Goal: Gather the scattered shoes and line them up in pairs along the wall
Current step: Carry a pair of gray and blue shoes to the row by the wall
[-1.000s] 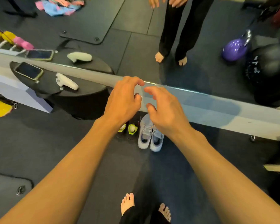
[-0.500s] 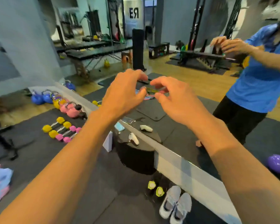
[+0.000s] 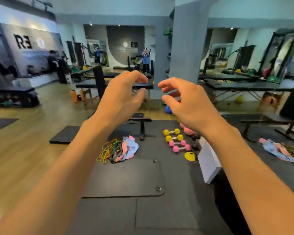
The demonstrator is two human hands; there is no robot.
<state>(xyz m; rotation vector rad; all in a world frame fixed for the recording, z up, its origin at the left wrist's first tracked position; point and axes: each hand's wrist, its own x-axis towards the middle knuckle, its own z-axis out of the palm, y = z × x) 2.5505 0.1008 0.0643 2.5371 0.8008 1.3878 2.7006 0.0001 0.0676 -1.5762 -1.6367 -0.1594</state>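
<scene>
Shoes do not appear anywhere in this view, and the left hand (image 3: 122, 97) and right hand (image 3: 188, 106) hover loosely curled and empty at the frame centre, so I cannot judge the progress.

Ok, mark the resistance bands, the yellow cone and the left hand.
resistance bands (image 3: 112, 150): head view, middle of the loops.
yellow cone (image 3: 189, 157): head view, its top.
left hand (image 3: 123, 98): head view, back of the hand.

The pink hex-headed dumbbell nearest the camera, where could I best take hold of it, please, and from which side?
Grip the pink hex-headed dumbbell by the thin metal bar between its heads, coming from above. It lies flat on the black floor mat, and a second pink dumbbell sits close behind it.
</scene>
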